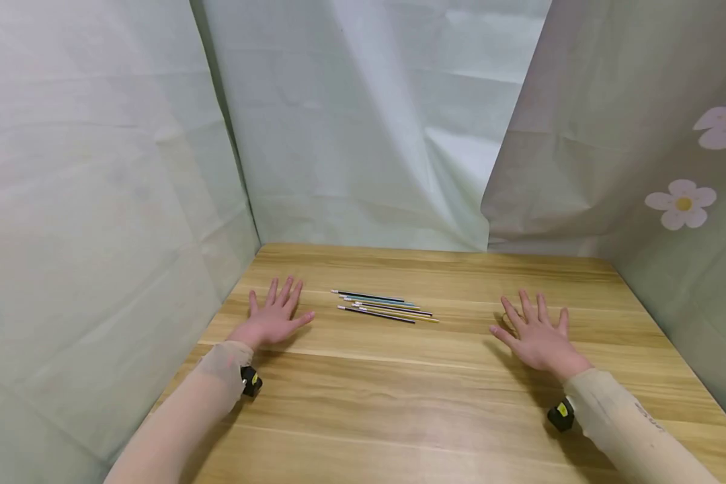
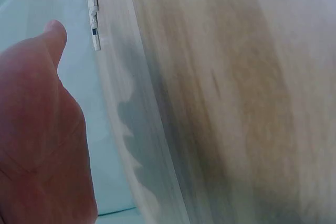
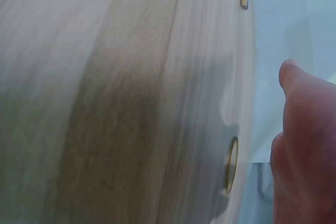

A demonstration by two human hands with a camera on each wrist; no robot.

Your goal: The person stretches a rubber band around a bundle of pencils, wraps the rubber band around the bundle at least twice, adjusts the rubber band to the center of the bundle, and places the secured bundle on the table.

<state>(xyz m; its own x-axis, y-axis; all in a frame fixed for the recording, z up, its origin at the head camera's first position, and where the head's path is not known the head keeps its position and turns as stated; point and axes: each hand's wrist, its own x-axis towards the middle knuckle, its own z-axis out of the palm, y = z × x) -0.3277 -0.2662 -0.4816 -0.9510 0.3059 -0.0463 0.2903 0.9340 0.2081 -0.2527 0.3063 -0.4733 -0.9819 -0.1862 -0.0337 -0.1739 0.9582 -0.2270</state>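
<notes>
Several thin pencils (image 1: 387,311) lie loosely side by side on the wooden table, between the two hands. They are black, yellow and blue, with white ends toward the left. To their left, my left hand (image 1: 273,323) is spread palm down above the tabletop, fingers straight. My right hand (image 1: 540,339) is spread the same way on the other side, also holding nothing. A thin yellow ring (image 3: 228,174), like a rubber band, lies on the table near the right hand; in the head view the fingers partly hide it. Pencil ends (image 2: 95,38) show beyond the left thumb.
The wooden table (image 1: 363,403) has pale cloth hanging along its left, back and right sides. White flowers (image 1: 682,204) are printed on the right cloth (image 1: 611,134). A small black device (image 1: 251,381) sits at the left wrist, another black device (image 1: 560,415) at the right.
</notes>
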